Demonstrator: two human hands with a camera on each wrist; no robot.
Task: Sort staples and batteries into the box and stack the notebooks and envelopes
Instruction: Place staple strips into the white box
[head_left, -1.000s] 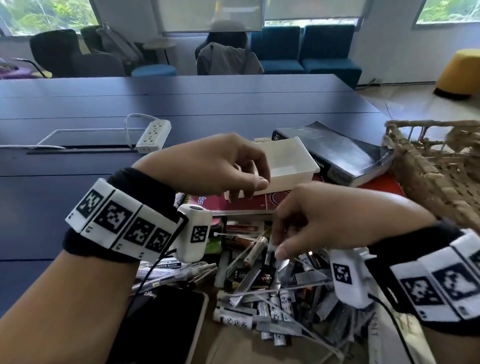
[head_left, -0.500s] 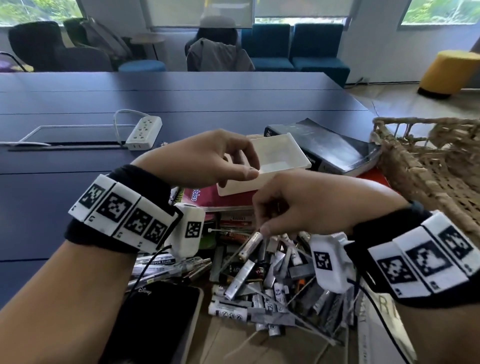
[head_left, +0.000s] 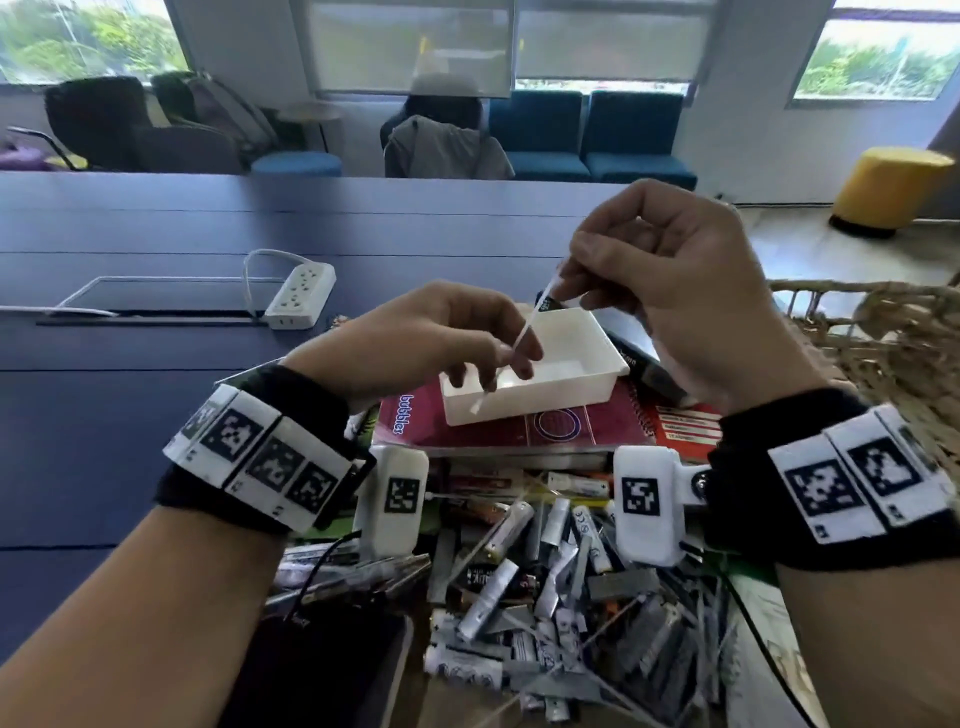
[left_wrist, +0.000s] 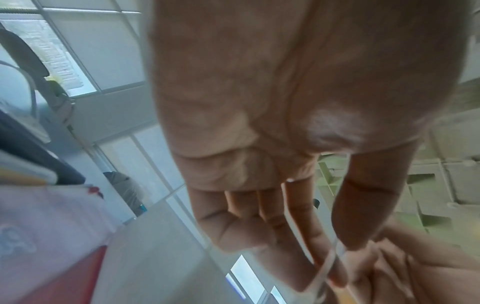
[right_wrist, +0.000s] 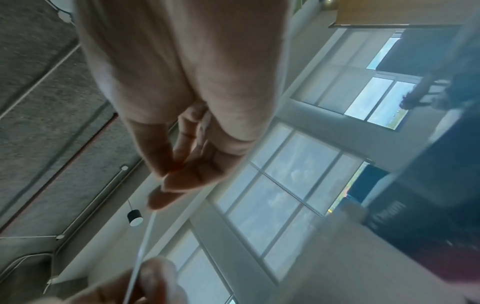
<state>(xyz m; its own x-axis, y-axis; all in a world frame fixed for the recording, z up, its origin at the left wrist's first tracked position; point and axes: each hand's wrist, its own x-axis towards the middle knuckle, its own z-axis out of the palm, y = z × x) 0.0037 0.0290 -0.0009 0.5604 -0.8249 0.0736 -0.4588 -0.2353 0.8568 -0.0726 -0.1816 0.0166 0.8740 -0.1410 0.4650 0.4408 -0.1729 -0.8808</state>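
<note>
Staples (head_left: 524, 332) in a thin strip are pinched by both hands, right hand (head_left: 670, 291) high, left hand (head_left: 431, 338) low, over the white box (head_left: 566, 387). Next, both must let go so it drops inside.

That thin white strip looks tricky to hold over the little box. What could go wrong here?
1. The staple strip is pinched only at its ends by the left hand and right hand, so it might snap or slip.
2. The white box sits on a notebook, so a nudge could slide it.
3. A dropped strip could vanish into the pile of batteries below.
</note>
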